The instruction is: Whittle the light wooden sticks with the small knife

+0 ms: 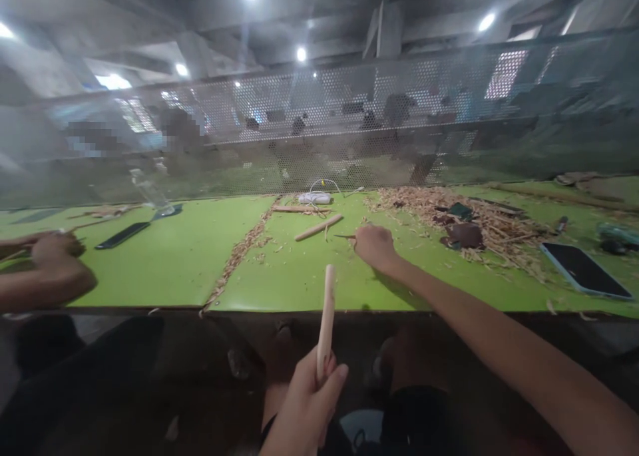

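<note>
My left hand [308, 399], low over my lap, is closed around the lower end of a pale, peeled wooden stick [327, 309]. The stick points upward, its top end in front of the table edge. My right hand [374, 246] is a fist over the green table, with the thin dark blade of a knife [344, 236] sticking out to the left; the handle is hidden in the fingers. Just beyond the blade lies another wooden stick [318, 228]. A broad heap of wood shavings [499, 229] spreads to the right of this hand.
A phone [586, 269] lies on the right of the green table [279, 286], another phone [122, 235] on the left. A white power strip [314, 198] sits near the mesh screen [324, 156]. A clear bottle [152, 193] leans at left, beyond another person's arm [50, 276].
</note>
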Available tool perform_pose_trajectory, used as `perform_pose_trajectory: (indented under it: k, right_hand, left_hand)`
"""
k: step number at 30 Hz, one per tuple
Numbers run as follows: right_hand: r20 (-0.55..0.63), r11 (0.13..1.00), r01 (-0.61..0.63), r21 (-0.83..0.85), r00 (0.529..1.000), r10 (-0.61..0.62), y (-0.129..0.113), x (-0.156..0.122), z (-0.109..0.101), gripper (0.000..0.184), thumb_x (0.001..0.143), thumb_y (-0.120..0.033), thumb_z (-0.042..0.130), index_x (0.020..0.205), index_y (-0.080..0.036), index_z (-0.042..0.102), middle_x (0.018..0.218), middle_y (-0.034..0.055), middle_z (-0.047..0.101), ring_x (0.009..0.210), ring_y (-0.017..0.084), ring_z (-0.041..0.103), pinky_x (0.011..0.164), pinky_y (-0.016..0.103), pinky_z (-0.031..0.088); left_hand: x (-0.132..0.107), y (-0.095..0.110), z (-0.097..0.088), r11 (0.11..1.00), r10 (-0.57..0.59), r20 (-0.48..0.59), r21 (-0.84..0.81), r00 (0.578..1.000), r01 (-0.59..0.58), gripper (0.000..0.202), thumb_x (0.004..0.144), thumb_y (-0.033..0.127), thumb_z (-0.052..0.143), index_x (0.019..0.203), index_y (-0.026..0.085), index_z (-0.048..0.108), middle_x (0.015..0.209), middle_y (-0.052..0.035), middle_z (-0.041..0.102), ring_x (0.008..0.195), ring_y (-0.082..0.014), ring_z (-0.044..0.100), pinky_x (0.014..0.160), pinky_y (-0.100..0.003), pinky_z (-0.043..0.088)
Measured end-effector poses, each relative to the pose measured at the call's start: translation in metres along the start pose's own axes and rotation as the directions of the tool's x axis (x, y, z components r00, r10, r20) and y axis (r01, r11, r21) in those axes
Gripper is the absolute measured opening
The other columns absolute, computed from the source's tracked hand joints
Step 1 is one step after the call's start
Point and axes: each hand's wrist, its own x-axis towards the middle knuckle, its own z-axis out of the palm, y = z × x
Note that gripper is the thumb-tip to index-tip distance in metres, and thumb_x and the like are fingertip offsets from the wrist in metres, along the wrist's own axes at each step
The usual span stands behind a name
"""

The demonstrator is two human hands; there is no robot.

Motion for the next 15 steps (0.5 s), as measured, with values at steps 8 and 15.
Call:
perform_pose_trajectory:
  k: [8,15]
  right_hand:
    - [0.205,0.981,0.167,-0.095,0.968,-0.145,-0.020,-0.077,-0.006,0.032,0.104,-0.023,0.059,0.106,-0.019,0.090,0.096,0.0174,0.085,0.098,0.028,0.083,0.078,0.029,0.056]
    - [0.063,0.967,0.233,-0.103,0.972,-0.227,-0.024,-0.068,0.009,0.033,0.097,-0.005,0.055,0.097,-0.012,0.088,0.087,0.0191,0.083,0.085,0.030,0.082,0.069,0.031,0.054]
  left_hand:
    - [0.005,0.005,0.008,0.969,-0.025,0.165,-0.237,0.986,0.064,0.068,0.082,0.074,0.085,0.082,0.027,0.036,0.050,0.0169,0.029,0.036,-0.0023,0.017,0.039,-0.019,0.011]
    - [0.006,0.001,0.009,0.987,0.015,0.158,-0.162,0.987,0.011,0.064,0.085,0.073,0.081,0.083,0.027,0.037,0.049,0.0167,0.031,0.034,-0.0025,0.019,0.037,-0.019,0.010]
